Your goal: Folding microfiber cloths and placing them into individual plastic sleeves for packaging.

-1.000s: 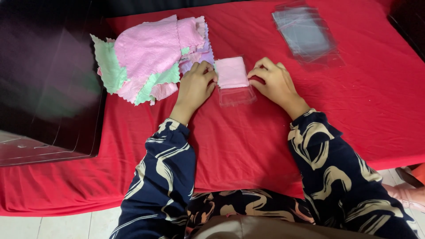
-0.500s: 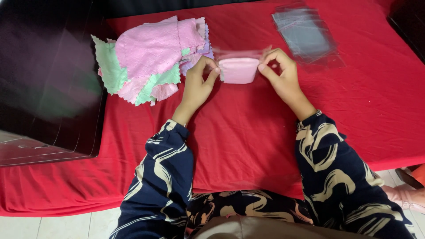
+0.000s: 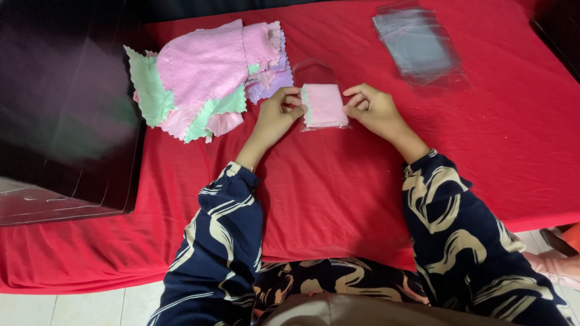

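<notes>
Both hands hold one small pink folded cloth [image 3: 324,104] w/ a clear plastic bag [image 3: 319,96] around it, raised just above the red surface [image 3: 338,187], approx. centre of view. Bag's open flap sticks up behind the cloth, towards the far side; lower edge of bag shows below the cloth.

Left hand [image 3: 277,115]: grip clamped on the left edge of cloth/bag, thumb and fingertips pinching it, other fingers curled. Right hand [image 3: 373,108]: grip clamped on the right edge, thumb + forefinger pinched together on it, rest of fingers bent under. Hands are level w/ each other, cloth between them, roughly flat and facing up to the camera.

Pile of loose cloths [image 3: 205,78] lies just left of the left hand on the surface: pink on top, mint green and lilac ones under and around it, zigzag-cut edges. Near, not touching the held cloth.

Stack of empty clear bags [image 3: 420,45] sits at far right of the surface, well apart from the hands.

Dark glossy box [image 3: 60,115] covers the left side of the surface, next to the pile. Both sleeves navy w/ cream swirl print [image 3: 223,241]. Pale floor tiles [image 3: 60,308] at bottom left.
</notes>
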